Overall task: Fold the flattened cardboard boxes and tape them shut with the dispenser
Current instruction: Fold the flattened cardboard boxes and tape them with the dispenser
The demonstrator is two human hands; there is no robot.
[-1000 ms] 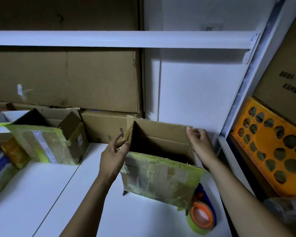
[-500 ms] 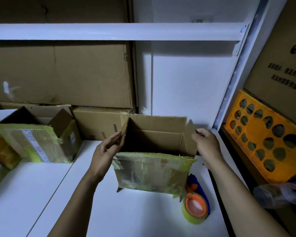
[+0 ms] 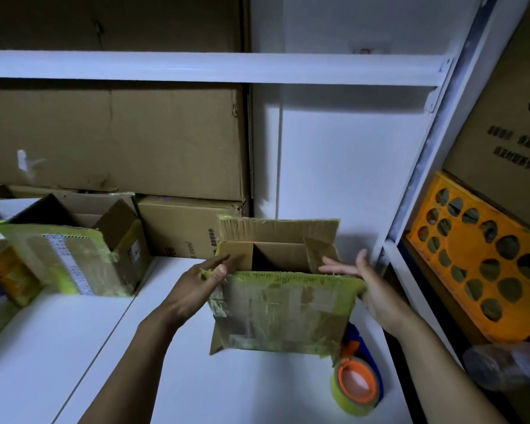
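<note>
A worn cardboard box (image 3: 279,313), its front covered in old yellow-green tape, stands upright on the white shelf surface (image 3: 166,377) with its top open. My left hand (image 3: 196,283) is at the box's left top corner, fingers stretched across the left side flap, which is folded inward. My right hand (image 3: 371,286) presses the right side flap inward with straight fingers. The back flap stands up and the front flap hangs down outside. The tape dispenser (image 3: 357,384), an orange core, yellow tape and a blue handle, lies just right of the box's front corner.
Another open taped box (image 3: 74,261) stands at the left. Behind it are a small closed carton (image 3: 181,228) and large cartons (image 3: 120,139). A white shelf beam (image 3: 196,67) runs overhead. An orange perforated crate (image 3: 484,258) and a plastic bag (image 3: 508,362) sit right of the upright post (image 3: 426,148).
Both side flaps have swung from upright to inward over the opening as my hands pushed them. The box has shifted slightly toward me.
</note>
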